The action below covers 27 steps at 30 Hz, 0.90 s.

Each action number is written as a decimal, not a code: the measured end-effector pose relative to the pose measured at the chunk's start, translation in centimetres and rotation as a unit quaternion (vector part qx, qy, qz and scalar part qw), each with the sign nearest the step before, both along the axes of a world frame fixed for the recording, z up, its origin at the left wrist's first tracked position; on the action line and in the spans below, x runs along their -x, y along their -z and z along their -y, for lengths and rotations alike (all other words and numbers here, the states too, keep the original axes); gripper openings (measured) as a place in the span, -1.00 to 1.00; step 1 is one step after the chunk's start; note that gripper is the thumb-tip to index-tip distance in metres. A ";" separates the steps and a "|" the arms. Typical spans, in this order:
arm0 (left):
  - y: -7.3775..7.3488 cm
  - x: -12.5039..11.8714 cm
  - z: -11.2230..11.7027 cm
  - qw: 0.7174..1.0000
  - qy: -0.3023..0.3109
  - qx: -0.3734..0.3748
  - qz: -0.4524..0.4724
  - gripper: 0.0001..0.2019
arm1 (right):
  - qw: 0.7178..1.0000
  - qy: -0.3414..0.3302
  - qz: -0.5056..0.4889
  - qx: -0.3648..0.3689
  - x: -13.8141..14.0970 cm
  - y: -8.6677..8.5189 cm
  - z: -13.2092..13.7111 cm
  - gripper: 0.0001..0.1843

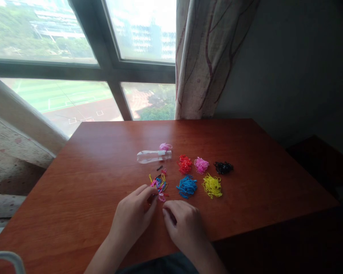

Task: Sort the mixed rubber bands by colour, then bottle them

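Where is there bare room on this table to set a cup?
Bare wood: left of the bottle, behind it toward the window, right of the black pile. Crowded: the middle, mixed pile through yellow pile, with the left hand and right hand just in front.

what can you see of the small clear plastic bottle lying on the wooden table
The small clear plastic bottle lies on its side on the reddish-brown wooden table, rounded base to the left, uncapped neck to the right. It is see-through and looks empty. A pink lid-like piece sits close behind the neck. The mixed heap of coloured bands lies nearer the person, apart from it. Neither the left hand nor the right hand touches it.
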<state>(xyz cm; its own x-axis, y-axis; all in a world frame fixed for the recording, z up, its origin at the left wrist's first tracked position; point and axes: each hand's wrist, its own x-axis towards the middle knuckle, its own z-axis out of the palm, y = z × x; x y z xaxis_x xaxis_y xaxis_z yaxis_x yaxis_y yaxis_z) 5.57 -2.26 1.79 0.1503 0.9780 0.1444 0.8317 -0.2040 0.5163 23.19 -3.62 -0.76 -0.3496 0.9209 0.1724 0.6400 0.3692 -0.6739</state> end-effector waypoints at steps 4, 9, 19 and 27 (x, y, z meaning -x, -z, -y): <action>0.0 0.8 -0.4 0.995 -0.021 0.011 0.095 -0.89 | 1.000 0.004 0.005 -0.003 0.0 0.0 -0.1 -0.84; -0.5 0.5 -1.5 0.987 -0.027 0.041 0.154 -0.85 | 1.000 0.004 0.004 -0.005 0.1 0.0 0.0 -0.85; -3.9 -7.9 -10.0 0.991 0.130 -0.016 -0.022 -0.85 | 1.000 0.013 0.026 0.000 0.1 -0.2 -0.1 -0.84; -3.4 -12.7 -14.0 0.982 0.167 0.004 -0.087 -0.84 | 0.999 0.017 0.033 -0.001 0.2 0.1 -0.2 -0.86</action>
